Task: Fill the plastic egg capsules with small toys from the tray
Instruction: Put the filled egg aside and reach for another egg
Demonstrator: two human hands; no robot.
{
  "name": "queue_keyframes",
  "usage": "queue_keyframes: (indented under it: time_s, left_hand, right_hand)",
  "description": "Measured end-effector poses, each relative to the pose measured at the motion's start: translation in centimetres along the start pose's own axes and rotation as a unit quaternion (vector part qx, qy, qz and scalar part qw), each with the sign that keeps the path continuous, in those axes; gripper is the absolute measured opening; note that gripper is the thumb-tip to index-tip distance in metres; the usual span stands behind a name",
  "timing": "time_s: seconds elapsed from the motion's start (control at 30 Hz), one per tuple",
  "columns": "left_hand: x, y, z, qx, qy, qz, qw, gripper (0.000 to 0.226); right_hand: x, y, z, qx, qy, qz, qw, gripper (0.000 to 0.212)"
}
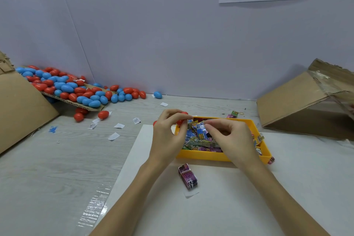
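Hands over tray: left hand [168,130] grips red egg capsule [181,120], right hand [228,136] pinches blue toy packet [201,129] just beside it, I'd say for loading. Yellow tray [220,156] sits mid-counter.

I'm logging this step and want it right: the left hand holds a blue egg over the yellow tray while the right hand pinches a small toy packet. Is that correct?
Not quite: the egg in the left hand is red, not blue, as the head view shows. The rest stands: it is held over the yellow tray while the right hand pinches a small toy packet.
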State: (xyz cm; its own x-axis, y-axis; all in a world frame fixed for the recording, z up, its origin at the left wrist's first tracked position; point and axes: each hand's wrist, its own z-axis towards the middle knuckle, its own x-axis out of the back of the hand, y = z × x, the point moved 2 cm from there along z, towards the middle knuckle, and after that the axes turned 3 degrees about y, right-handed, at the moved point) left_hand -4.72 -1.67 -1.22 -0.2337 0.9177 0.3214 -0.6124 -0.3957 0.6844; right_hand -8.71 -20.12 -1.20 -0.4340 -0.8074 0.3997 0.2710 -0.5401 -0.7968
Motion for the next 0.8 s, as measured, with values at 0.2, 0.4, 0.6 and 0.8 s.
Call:
queue_keyframes:
  time_s: [0.2, 0.4, 0.6, 0.8]
  left_hand:
    - [-0.3, 0.5, -0.3, -0.052, -0.045, -0.001, 0.998, 0.024]
    - [-0.9, 0.6, -0.7, -0.149, -0.105, 0.084, 0.980, 0.052]
    - [-0.8, 0.8, -0.7, -0.183, -0.049, 0.085, 0.978, 0.022]
    - [-0.8, 0.5, -0.5, -0.022, -0.025, -0.039, 0.999, 0.005]
  right_hand:
    - [0.0, 1.1, 0.2, -0.117, 0.021, 0.136, 0.984, 0.012]
    - [0.1, 0.9, 0.3, -0.127, 0.017, 0.192, 0.973, 0.013]
    - [-0.3, 0.7, 0.1, -0.106, -0.022, 0.171, 0.979, 0.008]
    - [-0.1, 0.1, 0.0, -0.051, 0.000, 0.127, 0.991, 0.019]
